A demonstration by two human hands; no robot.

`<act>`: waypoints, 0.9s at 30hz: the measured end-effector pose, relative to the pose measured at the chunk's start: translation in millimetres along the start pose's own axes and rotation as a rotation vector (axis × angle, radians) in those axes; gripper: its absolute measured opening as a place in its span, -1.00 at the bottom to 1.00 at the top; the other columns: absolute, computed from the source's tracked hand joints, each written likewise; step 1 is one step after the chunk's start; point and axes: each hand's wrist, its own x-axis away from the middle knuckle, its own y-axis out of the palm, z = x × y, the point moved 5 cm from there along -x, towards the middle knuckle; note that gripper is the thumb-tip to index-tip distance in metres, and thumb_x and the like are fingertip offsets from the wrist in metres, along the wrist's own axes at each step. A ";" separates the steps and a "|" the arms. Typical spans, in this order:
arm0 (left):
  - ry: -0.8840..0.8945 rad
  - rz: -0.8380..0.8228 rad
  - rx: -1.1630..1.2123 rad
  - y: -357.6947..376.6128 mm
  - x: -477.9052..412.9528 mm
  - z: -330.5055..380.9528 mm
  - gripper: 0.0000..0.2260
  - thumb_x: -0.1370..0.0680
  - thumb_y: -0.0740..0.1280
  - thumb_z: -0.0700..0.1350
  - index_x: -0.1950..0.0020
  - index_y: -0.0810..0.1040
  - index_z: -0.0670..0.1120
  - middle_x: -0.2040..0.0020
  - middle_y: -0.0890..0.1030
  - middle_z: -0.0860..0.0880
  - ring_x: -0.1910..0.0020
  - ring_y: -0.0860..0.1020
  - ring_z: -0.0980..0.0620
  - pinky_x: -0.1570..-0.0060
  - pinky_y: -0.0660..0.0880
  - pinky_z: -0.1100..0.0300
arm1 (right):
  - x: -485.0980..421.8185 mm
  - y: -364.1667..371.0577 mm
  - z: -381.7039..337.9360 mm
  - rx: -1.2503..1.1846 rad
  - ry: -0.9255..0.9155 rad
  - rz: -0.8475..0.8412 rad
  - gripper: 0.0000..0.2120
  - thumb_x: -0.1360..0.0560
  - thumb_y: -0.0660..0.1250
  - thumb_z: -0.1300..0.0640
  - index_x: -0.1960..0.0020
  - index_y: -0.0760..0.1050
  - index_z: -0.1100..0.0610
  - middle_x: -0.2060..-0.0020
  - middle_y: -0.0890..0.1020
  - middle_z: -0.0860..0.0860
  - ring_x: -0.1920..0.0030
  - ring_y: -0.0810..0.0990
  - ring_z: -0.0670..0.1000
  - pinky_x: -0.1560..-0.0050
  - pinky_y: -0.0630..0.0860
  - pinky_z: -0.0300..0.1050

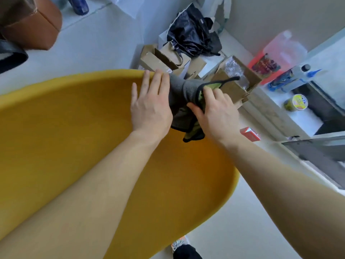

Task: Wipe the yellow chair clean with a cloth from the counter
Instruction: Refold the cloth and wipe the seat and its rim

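Observation:
The yellow chair (61, 128) fills the lower left of the view, its curved shell facing me. A grey cloth (182, 90) with a green underside and black edging is draped over the chair's upper right rim. My right hand (216, 116) grips the cloth from the right side. My left hand (151, 107) lies flat on the chair's inner surface with its fingers over the rim, touching the cloth's left edge.
Cardboard boxes (164, 60) and a black bag (192, 34) are stacked just behind the chair rim. A counter (302, 124) at right holds a pink jug (280, 51), a spray bottle (293, 77), a small tub (296, 102) and a red box (250, 133). A brown box (35, 25) stands at top left.

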 end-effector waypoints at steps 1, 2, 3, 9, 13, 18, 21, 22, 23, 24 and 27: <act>-0.019 0.012 0.023 0.5 -1.1 -0.7 -0.34 -0.56 0.20 -0.28 -0.62 0.05 -0.04 -0.64 0.09 -0.03 -0.62 -0.01 -0.10 -0.55 0.01 -0.18 | -10.0 -0.6 -5.2 0.008 -0.059 0.011 -0.54 -0.60 0.17 -0.22 -0.23 0.43 0.16 -0.01 0.58 0.14 0.07 0.56 0.19 0.12 0.50 0.06; -0.028 0.024 0.040 1.3 -1.2 -1.8 -0.34 -0.55 0.19 -0.30 -0.62 0.06 -0.05 -0.64 0.10 -0.02 -0.62 -0.01 -0.10 -0.56 0.01 -0.17 | -21.6 -0.6 -12.8 0.018 -0.118 0.025 -0.56 -0.61 0.16 -0.20 -0.20 0.44 0.16 0.01 0.59 0.14 0.10 0.57 0.20 0.16 0.49 0.05; -0.032 0.027 0.049 1.9 -0.2 -2.9 -0.33 -0.53 0.19 -0.31 -0.62 0.07 -0.05 -0.63 0.10 -0.02 -0.62 -0.02 -0.10 -0.56 0.01 -0.17 | -33.2 0.1 -22.4 0.022 -0.176 0.034 -0.58 -0.62 0.16 -0.18 -0.20 0.44 0.16 0.02 0.59 0.14 0.12 0.58 0.21 0.21 0.46 0.04; -0.074 0.006 0.064 5.9 -1.2 -4.0 -0.29 -0.52 0.21 -0.27 -0.63 0.03 -0.01 -0.64 0.06 0.04 -0.62 -0.05 -0.05 -0.55 -0.02 -0.20 | -39.3 -0.4 -29.9 0.094 -0.235 0.021 -0.53 -0.66 0.07 -0.15 -0.44 0.34 0.10 0.02 0.58 0.10 0.22 0.61 0.20 0.43 0.25 -0.07; -0.061 -0.029 -0.001 9.4 -0.7 -6.1 -0.28 -0.56 0.23 -0.19 -0.64 -0.05 -0.01 -0.65 -0.02 0.03 -0.62 -0.11 -0.05 -0.55 -0.02 -0.21 | 36.0 -4.5 25.2 0.072 0.036 0.031 -0.49 -0.66 0.05 -0.20 -0.47 0.32 0.06 -0.02 0.57 0.07 0.10 0.59 0.16 0.32 0.47 -0.03; -0.101 -0.071 -0.094 13.1 -0.5 3.0 -0.23 -0.57 0.29 -0.09 -0.63 -0.14 -0.06 -0.65 -0.10 -0.07 -0.61 -0.14 -0.14 -0.53 0.01 -0.25 | 148.6 16.1 58.4 -0.101 0.450 -0.048 -0.54 -0.62 0.13 -0.18 -0.33 0.36 0.13 -0.01 0.53 0.09 0.04 0.54 0.14 0.23 0.38 -0.09; -0.122 -0.084 -0.102 15.2 6.9 29.4 -0.19 -0.55 0.32 0.02 -0.63 -0.13 -0.08 -0.64 -0.11 -0.17 -0.61 -0.13 -0.23 -0.52 0.00 -0.29 | 179.5 30.3 59.8 -0.290 0.595 -0.068 -0.61 -0.62 0.18 -0.13 -0.28 0.35 0.14 -0.04 0.52 0.10 -0.02 0.54 0.12 0.10 0.44 -0.11; -0.063 -0.086 -0.090 17.1 13.0 43.7 -0.20 -0.55 0.33 0.01 -0.63 -0.11 -0.05 -0.64 -0.10 -0.18 -0.60 -0.11 -0.24 -0.52 0.01 -0.30 | 174.8 28.7 59.9 -0.316 0.590 -0.037 -0.62 -0.62 0.19 -0.11 -0.28 0.35 0.14 -0.05 0.53 0.09 -0.03 0.54 0.10 0.07 0.48 -0.10; 0.032 -0.089 -0.081 20.5 22.3 59.8 -0.21 -0.55 0.32 -0.03 -0.63 -0.10 -0.01 -0.64 -0.09 -0.17 -0.61 -0.10 -0.24 -0.51 0.03 -0.31 | 164.8 24.7 59.4 -0.324 0.564 -0.002 -0.64 -0.62 0.19 -0.10 -0.27 0.36 0.14 -0.05 0.54 0.09 -0.02 0.54 0.09 0.05 0.52 -0.06; 0.135 -0.088 -0.069 26.1 33.8 74.4 -0.23 -0.56 0.31 -0.08 -0.63 -0.09 0.02 -0.64 -0.09 -0.15 -0.61 -0.09 -0.24 -0.51 0.05 -0.31 | 150.4 18.9 57.2 -0.320 0.519 0.038 -0.65 -0.63 0.17 -0.09 -0.25 0.38 0.15 -0.06 0.54 0.09 -0.01 0.54 0.08 0.05 0.55 0.00; 0.321 -0.090 -0.034 40.0 62.1 102.7 -0.31 -0.59 0.21 -0.17 -0.63 -0.06 0.08 -0.65 -0.10 -0.12 -0.60 -0.10 -0.25 -0.51 0.07 -0.30 | 102.1 5.2 49.2 -0.269 0.365 0.155 -0.63 -0.66 0.09 -0.03 -0.31 0.43 0.18 -0.12 0.56 0.10 -0.03 0.56 0.09 0.10 0.56 0.02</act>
